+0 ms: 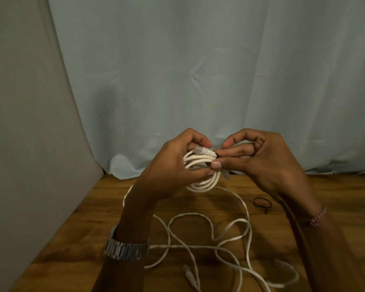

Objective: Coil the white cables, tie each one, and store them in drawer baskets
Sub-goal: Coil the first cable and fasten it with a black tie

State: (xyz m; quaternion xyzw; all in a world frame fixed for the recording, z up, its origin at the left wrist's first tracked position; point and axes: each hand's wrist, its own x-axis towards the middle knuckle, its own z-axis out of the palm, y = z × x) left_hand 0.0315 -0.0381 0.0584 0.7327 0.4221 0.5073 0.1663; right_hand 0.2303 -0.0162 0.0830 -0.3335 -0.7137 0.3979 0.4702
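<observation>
A small coil of white cable (200, 182) is held up above the wooden table (198, 203). My left hand (173, 165) grips the coil at its left side, fingers curled over the top strands and a clear plug. My right hand (259, 159) pinches a thin dark tie (217, 155) against the coil's right side with thumb and fingertips. Loose white cables (230, 239) lie tangled on the table below both hands, with a plug end (188, 272) near the front.
A thin black band (261, 204) lies on the table to the right, near my right wrist. A pale blue curtain (198, 70) hangs behind the table and a grey panel (25, 123) stands on the left. No drawer baskets are in view.
</observation>
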